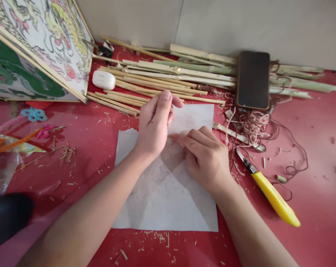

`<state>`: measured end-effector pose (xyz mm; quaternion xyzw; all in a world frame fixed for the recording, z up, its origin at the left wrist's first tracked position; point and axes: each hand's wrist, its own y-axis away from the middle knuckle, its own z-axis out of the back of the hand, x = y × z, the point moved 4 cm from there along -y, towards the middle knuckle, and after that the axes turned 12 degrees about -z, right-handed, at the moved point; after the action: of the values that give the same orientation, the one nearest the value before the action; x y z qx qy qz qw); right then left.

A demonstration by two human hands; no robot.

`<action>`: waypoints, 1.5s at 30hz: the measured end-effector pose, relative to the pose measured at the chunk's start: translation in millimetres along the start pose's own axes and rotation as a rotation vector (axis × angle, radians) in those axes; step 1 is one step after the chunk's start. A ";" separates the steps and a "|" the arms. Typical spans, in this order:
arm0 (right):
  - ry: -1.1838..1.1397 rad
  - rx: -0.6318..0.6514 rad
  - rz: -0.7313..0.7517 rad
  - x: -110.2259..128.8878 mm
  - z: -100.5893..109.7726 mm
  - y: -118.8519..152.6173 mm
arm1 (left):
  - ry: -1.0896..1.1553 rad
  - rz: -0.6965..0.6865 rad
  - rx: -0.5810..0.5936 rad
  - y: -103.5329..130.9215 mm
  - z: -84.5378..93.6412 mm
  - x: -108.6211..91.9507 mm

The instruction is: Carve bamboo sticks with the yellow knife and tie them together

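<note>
A white sheet of paper (168, 207) with smudges and crease-like lines lies flat on the red table. Above its upper part my left hand (155, 128) is raised on its edge, thumb up and fingers curled inward. Whatever those fingers hold, if anything, is hidden. My right hand (208, 155) rests low over the paper's right side, fingers bent and pressed together, their tips pointing left toward the heel of my left hand. Something thin and pale may lie at those tips, too small to make out.
Bamboo strips (162, 79) line the wall behind the paper. At right are a phone (253, 79), tangled string (254, 126) and a yellow-handled knife (273, 196), blade toward the paper. An earbud case (103, 79) and dragon-painted panels (59, 37) stand left. Shavings litter the table.
</note>
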<state>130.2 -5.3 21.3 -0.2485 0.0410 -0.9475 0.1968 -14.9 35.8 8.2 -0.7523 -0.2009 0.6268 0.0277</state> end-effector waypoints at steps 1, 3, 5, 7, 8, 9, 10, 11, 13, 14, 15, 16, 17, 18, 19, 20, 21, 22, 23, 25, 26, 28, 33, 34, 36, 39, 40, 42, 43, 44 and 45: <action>0.009 -0.028 -0.035 -1.4 1.2 -0.4 | 0.004 -0.005 0.005 0.1 0.1 0.5; 0.036 -0.101 -0.131 -5.8 3.8 -0.8 | 0.013 -0.015 0.012 0.4 0.3 1.4; 0.055 -0.118 -0.174 -8.2 3.5 -0.6 | 0.013 -0.017 0.017 0.5 0.5 1.7; 0.063 -0.091 -0.174 -8.5 1.0 -0.1 | -0.006 -0.007 0.017 0.7 0.6 1.4; 0.062 -0.081 -0.173 -8.5 0.0 0.3 | -0.019 0.001 0.016 0.8 0.7 1.0; 0.053 -0.072 -0.167 -8.3 -0.7 0.8 | -0.032 0.008 0.016 0.8 0.7 0.5; 0.036 -0.054 -0.151 -7.8 -1.4 1.2 | -0.043 0.014 0.016 0.8 0.7 0.0; 0.011 -0.024 -0.122 -6.8 -2.1 1.5 | -0.047 0.017 0.017 0.8 0.6 -0.5; -0.046 0.057 -0.042 -4.1 -3.3 1.9 | -0.042 0.020 0.018 0.8 0.6 -0.8; -0.063 0.088 -0.020 -3.4 -3.2 1.8 | -0.036 0.020 0.018 0.8 0.8 -0.5; -0.063 0.091 -0.031 -3.7 -2.3 1.1 | -0.032 0.021 0.017 0.7 1.0 0.0; -0.048 0.064 -0.071 -4.8 -0.4 0.1 | -0.027 0.021 0.015 0.6 1.3 0.7; -0.024 0.017 -0.126 -5.9 2.1 -0.8 | -0.022 0.019 0.012 0.4 1.5 1.5; 0.005 -0.028 -0.175 -6.0 4.3 -1.4 | -0.015 0.015 0.010 0.2 1.7 2.2; 0.031 -0.055 -0.199 -4.4 5.6 -1.5 | -0.006 0.010 0.009 -0.1 1.8 2.9; 0.047 -0.048 -0.187 -0.8 5.4 -1.4 | 0.003 0.004 0.008 -0.5 1.8 3.4; 0.055 -0.008 -0.144 4.1 3.7 -1.0 | 0.010 -0.001 0.006 -0.8 1.7 3.7; 0.058 0.051 -0.088 9.2 1.3 -0.4 | 0.014 -0.004 0.005 -1.2 1.7 3.9; 0.061 0.105 -0.042 13.3 -0.7 0.4 | 0.013 -0.003 0.005 -1.5 1.5 4.1; 0.084 0.127 -0.034 15.3 -0.7 0.4 | 0.007 0.004 0.005 -2.0 1.3 4.3; 0.108 0.089 -0.073 13.5 1.5 -0.4 | 0.006 0.006 0.005 -2.3 1.1 4.3; 0.163 -0.017 -0.169 9.5 7.2 -1.8 | 0.015 0.003 0.005 -2.7 0.6 4.1; 0.140 0.190 -0.048 24.4 -1.3 0.6 | 0.033 -0.006 -0.007 -3.3 -0.1 4.2; 0.141 0.197 -0.061 25.4 -1.7 0.7 | 0.031 -0.004 -0.010 -3.4 0.1 4.4; 0.165 0.110 -0.162 21.8 2.5 -0.5 | 0.025 -0.001 -0.010 -3.5 0.4 4.7; 0.183 0.029 -0.213 18.2 7.4 -1.3 | 0.012 -0.010 0.003 -3.7 0.3 5.0; 0.170 0.064 -0.173 19.7 6.2 -1.1 | 0.011 -0.016 0.005 -3.8 0.2 5.0; 0.121 0.175 -0.072 24.2 1.8 0.3 | 0.012 -0.026 0.001 -3.8 0.2 5.1; 0.109 0.188 -0.067 24.3 1.3 0.5 | 0.012 -0.028 -0.001 -3.7 0.1 5.3; 0.111 0.174 -0.092 22.9 1.7 0.2 | 0.012 -0.027 -0.001 -3.6 0.1 5.5; 0.118 0.107 -0.147 20.3 4.0 -0.4 | 0.011 -0.025 0.001 -3.5 -0.1 5.8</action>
<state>115.8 -12.8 34.1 -0.1838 -0.0166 -0.9732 0.1372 -15.0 40.9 3.9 -0.7531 -0.2100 0.6224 0.0370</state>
